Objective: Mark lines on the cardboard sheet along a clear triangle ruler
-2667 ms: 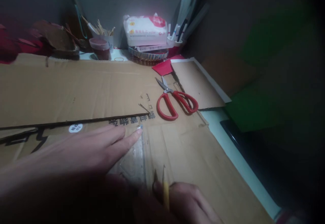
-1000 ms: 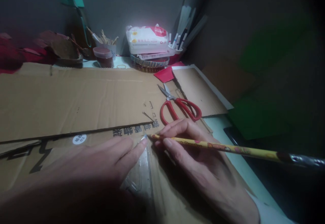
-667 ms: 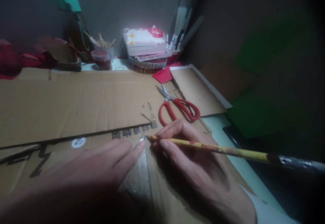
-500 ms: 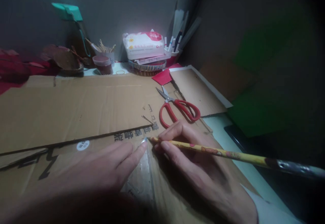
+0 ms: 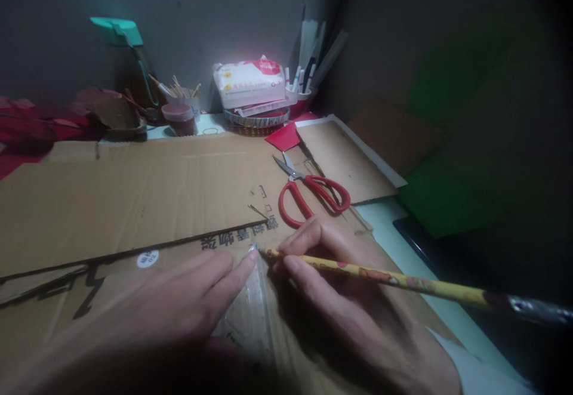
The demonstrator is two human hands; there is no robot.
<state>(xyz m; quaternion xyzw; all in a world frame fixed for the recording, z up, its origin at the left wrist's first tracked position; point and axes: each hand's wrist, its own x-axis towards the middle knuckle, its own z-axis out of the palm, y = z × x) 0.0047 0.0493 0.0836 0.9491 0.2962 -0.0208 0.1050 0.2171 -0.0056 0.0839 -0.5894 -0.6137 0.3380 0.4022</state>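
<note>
— What are my hands doing?
— My left hand [image 5: 179, 299] lies flat, fingers spread, pressing the clear ruler [image 5: 250, 317] onto the cardboard [image 5: 134, 192]. My right hand [image 5: 349, 311] has its fingers closed around the pencil [image 5: 380, 277], tip at the ruler's top corner.
— Anything nearby?
— Red scissors [image 5: 313, 192] lie on the cardboard just beyond my right hand.

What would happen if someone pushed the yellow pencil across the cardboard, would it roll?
The pencil looks long, thin and round, so it would probably roll easily. It seems stiff and light. The cardboard lies flat, so little would stop it.
</note>
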